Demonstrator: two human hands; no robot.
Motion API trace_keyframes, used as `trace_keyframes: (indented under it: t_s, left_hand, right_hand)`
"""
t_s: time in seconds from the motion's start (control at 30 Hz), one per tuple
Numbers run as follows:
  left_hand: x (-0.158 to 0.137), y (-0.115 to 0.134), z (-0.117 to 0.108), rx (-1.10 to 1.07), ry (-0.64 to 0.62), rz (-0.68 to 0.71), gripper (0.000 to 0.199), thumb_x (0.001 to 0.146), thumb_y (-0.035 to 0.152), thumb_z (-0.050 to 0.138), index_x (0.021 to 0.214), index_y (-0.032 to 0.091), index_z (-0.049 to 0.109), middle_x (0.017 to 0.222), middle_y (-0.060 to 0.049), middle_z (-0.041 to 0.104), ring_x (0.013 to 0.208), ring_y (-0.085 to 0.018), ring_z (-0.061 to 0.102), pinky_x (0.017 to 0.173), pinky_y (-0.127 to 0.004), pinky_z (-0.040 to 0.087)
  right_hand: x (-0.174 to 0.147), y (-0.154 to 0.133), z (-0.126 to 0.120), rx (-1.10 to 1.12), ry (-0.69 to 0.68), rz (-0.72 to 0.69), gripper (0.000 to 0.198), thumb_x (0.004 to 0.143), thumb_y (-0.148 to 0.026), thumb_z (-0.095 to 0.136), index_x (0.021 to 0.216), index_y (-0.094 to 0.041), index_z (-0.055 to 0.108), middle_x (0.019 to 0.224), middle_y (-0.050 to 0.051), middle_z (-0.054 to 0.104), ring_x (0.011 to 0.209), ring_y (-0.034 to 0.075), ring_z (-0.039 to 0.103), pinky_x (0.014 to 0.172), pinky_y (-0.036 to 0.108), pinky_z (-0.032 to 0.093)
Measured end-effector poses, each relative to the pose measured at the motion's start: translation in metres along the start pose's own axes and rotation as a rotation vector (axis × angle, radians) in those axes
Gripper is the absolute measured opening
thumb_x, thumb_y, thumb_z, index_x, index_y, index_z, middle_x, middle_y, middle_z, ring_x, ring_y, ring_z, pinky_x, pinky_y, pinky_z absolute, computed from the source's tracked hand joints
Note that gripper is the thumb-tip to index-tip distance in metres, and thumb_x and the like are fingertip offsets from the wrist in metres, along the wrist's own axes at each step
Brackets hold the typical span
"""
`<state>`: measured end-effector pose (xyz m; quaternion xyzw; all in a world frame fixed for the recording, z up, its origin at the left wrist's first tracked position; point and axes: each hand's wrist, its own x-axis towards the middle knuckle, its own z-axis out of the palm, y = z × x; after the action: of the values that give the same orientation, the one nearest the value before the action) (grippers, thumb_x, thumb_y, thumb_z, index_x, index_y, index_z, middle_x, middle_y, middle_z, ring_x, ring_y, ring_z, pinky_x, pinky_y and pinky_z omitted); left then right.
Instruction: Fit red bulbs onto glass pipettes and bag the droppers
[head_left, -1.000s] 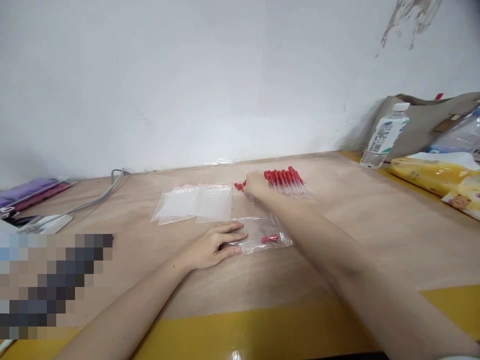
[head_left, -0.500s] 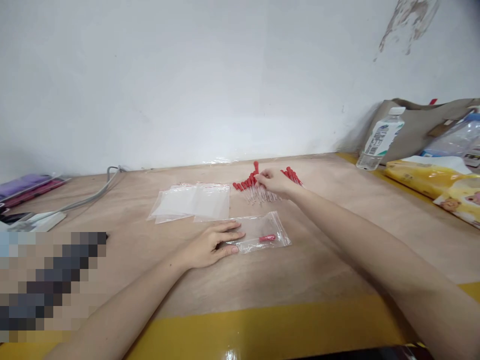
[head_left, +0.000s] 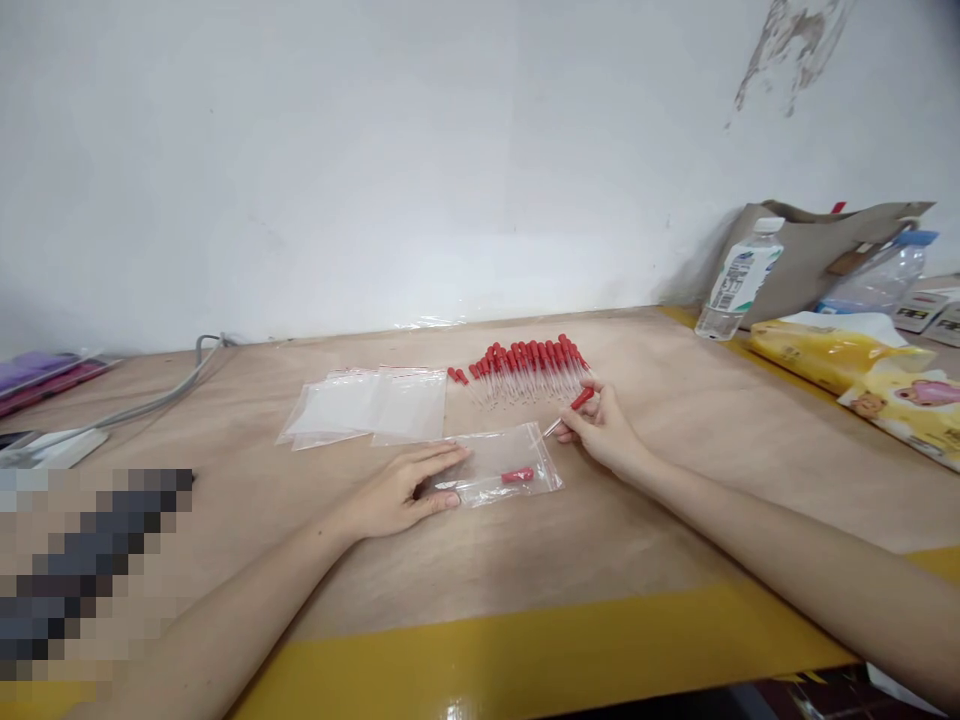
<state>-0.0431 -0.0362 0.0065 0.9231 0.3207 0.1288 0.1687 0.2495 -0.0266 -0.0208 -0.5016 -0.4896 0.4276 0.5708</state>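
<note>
In my right hand is a dropper with a red rubber bulb and a thin clear tube, pinched between the fingers. The tube's tip points left, close to the open-looking end of a clear zip bag. Inside that bag lies another red-bulbed dropper. My left hand lies on the bag's left end, fingers stretched out and thumb apart. Behind the bag, several droppers lie in a row, red bulbs toward the wall. A spread of flat zip bags is to their left.
At the right stand a labelled water bottle, a grey-brown bag and a second bottle, with yellow packets in front. A grey cable and purple packages lie left. Yellow tape edges the table.
My right hand has come from the dropper row toward me and right, bringing one dropper to the bag's right end. My left hand stays on the bag. The view has shifted slightly right.
</note>
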Motion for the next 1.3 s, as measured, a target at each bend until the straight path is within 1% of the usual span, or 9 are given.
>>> trace_keyframes:
  t_s: [0.13, 0.23, 0.43, 0.6, 0.9, 1.0, 1.07, 1.13, 1.3]
  left_hand:
    - [0.000, 0.001, 0.000, -0.001, 0.017, 0.011, 0.053, 0.084, 0.042, 0.049, 0.133, 0.028, 0.035, 0.136, -0.005, 0.041, 0.125, -0.023, 0.038, 0.103, -0.042, 0.033]
    - [0.000, 0.001, 0.000, 0.004, 0.023, 0.023, 0.053, 0.084, 0.042, 0.048, 0.134, 0.027, 0.035, 0.136, -0.005, 0.042, 0.124, -0.023, 0.039, 0.102, -0.042, 0.033]
    - [0.000, 0.001, 0.000, 0.005, 0.025, 0.027, 0.053, 0.084, 0.041, 0.049, 0.134, 0.027, 0.034, 0.135, -0.006, 0.042, 0.123, -0.023, 0.040, 0.101, -0.042, 0.034]
    - [0.001, 0.003, 0.000, 0.005, 0.025, 0.015, 0.053, 0.084, 0.042, 0.048, 0.134, 0.027, 0.035, 0.135, -0.006, 0.042, 0.123, -0.023, 0.040, 0.101, -0.042, 0.034]
    - [0.001, 0.002, 0.001, 0.013, 0.021, 0.018, 0.054, 0.084, 0.041, 0.049, 0.134, 0.027, 0.034, 0.136, -0.006, 0.041, 0.124, -0.022, 0.039, 0.102, -0.041, 0.034]
    - [0.002, 0.001, 0.001, 0.015, 0.010, 0.027, 0.051, 0.085, 0.041, 0.048, 0.133, 0.027, 0.037, 0.136, -0.006, 0.041, 0.124, -0.022, 0.039, 0.103, -0.041, 0.033]
    - [0.002, 0.000, 0.001, 0.013, -0.008, 0.028, 0.048, 0.085, 0.041, 0.047, 0.130, 0.028, 0.041, 0.137, -0.004, 0.041, 0.125, -0.022, 0.038, 0.104, -0.041, 0.031]
    - [0.003, 0.000, 0.001, 0.007, -0.022, 0.026, 0.045, 0.086, 0.040, 0.047, 0.129, 0.028, 0.043, 0.137, -0.003, 0.039, 0.126, -0.021, 0.036, 0.104, -0.041, 0.030]
    - [0.004, 0.003, 0.000, -0.007, -0.027, 0.023, 0.042, 0.087, 0.038, 0.045, 0.127, 0.029, 0.045, 0.138, -0.003, 0.039, 0.127, -0.021, 0.035, 0.105, -0.041, 0.030]
  right_hand:
    - [-0.009, 0.002, 0.004, 0.067, -0.063, 0.064, 0.032, 0.079, -0.030, 0.050, 0.100, -0.025, 0.027, 0.075, -0.003, 0.052, 0.064, 0.013, 0.063, 0.066, 0.033, 0.054]
    - [-0.013, 0.000, -0.002, 0.029, -0.134, 0.067, 0.029, 0.079, -0.035, 0.052, 0.096, -0.023, 0.032, 0.076, -0.002, 0.054, 0.060, 0.011, 0.061, 0.062, 0.032, 0.053]
    - [-0.013, -0.009, -0.021, -0.320, -0.383, -0.037, 0.031, 0.066, -0.041, 0.065, 0.082, -0.016, 0.056, 0.067, -0.001, 0.057, 0.059, 0.011, 0.051, 0.056, 0.025, 0.042]
    - [-0.015, -0.010, -0.015, -0.524, -0.439, -0.200, 0.021, 0.067, -0.035, 0.065, 0.076, -0.016, 0.066, 0.064, -0.001, 0.056, 0.054, 0.009, 0.044, 0.051, 0.023, 0.036]
    - [-0.023, -0.013, 0.001, -0.383, -0.560, -0.110, 0.024, 0.072, -0.033, 0.060, 0.085, -0.014, 0.064, 0.064, -0.001, 0.059, 0.058, 0.010, 0.051, 0.054, 0.022, 0.040]
    - [-0.017, -0.016, -0.006, -0.288, -0.644, -0.033, 0.029, 0.072, -0.035, 0.060, 0.092, -0.015, 0.063, 0.080, 0.003, 0.066, 0.071, 0.013, 0.058, 0.065, 0.025, 0.045]
    - [-0.008, -0.017, -0.011, -0.300, -0.603, -0.025, 0.029, 0.070, -0.035, 0.062, 0.091, -0.015, 0.063, 0.085, 0.005, 0.067, 0.076, 0.014, 0.060, 0.069, 0.027, 0.046]
    - [0.005, -0.020, -0.011, -0.398, -0.459, -0.071, 0.024, 0.069, -0.032, 0.062, 0.084, -0.014, 0.064, 0.079, 0.005, 0.067, 0.070, 0.013, 0.059, 0.064, 0.026, 0.046]
    - [0.038, -0.033, 0.021, -0.788, -0.200, -0.356, 0.013, 0.067, -0.027, 0.062, 0.069, -0.016, 0.067, 0.066, 0.002, 0.064, 0.061, 0.013, 0.056, 0.057, 0.023, 0.041]
